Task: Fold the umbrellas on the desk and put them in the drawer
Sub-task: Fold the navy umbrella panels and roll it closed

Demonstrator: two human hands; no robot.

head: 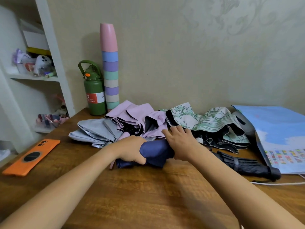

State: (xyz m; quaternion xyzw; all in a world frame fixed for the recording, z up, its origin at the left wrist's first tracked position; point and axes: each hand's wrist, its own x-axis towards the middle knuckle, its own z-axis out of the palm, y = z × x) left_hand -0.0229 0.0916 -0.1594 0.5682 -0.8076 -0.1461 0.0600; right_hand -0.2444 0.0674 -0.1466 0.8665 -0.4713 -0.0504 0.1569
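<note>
Your left hand (pixel 132 150) has its grip curled tight round the navy umbrella (pixel 156 152), which lies on the surface w/ its long axis running left-right, approx. square to your forearms. Your right hand (pixel 180 142) rests fingers-straight on its right end, just beside that grip. 3 unfolded umbrellas lie beyond both hands; drawer not visible.

Desk (pixel 148 195): wood, visible grain, low sheen. Navy umbrella (pixel 155 152): smooth woven cloth, matt. Grey umbrella (pixel 95 133): cloth with a faint silvery sheen. Black umbrella (pixel 244 164): matt cloth (handle looked like plastic). Green bottle (pixel 94 96): matt finish, paper label. Phone case (pixel 33 156): matt orange.
</note>
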